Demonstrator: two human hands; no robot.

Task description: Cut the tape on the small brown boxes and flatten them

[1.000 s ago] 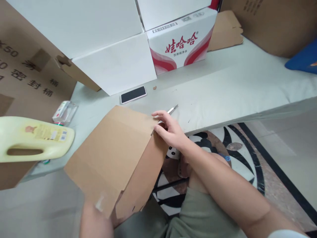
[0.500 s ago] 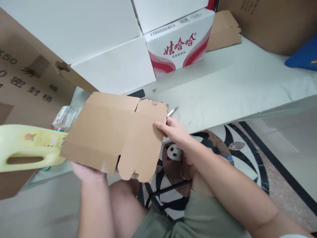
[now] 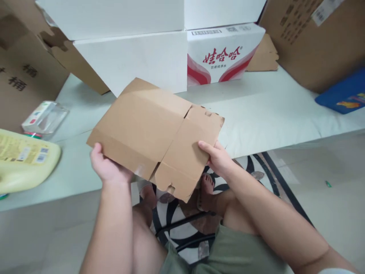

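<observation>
A brown cardboard box blank [image 3: 142,121], partly unfolded with notched end flaps, is held tilted above my lap and the table's front edge. My left hand [image 3: 110,165] grips its lower left edge, thumb on the upper face and the other fingers hidden underneath. At the right flap, my right hand [image 3: 218,158] pinches the edge with the thumb on top. The blank covers part of the table behind it.
White boxes [image 3: 131,61] stand at the back, beside a red-and-white printed carton [image 3: 225,57]. On the left are a yellow jug [image 3: 28,161] and a clear plastic container [image 3: 47,118]. A blue object [image 3: 345,93] and a large brown carton [image 3: 313,42] stand right.
The view has swung left and the cardboard has moved right and turned clockwise. My left thumb now shows on its upper face. The phone and metal-tipped tool seen earlier are out of sight.
</observation>
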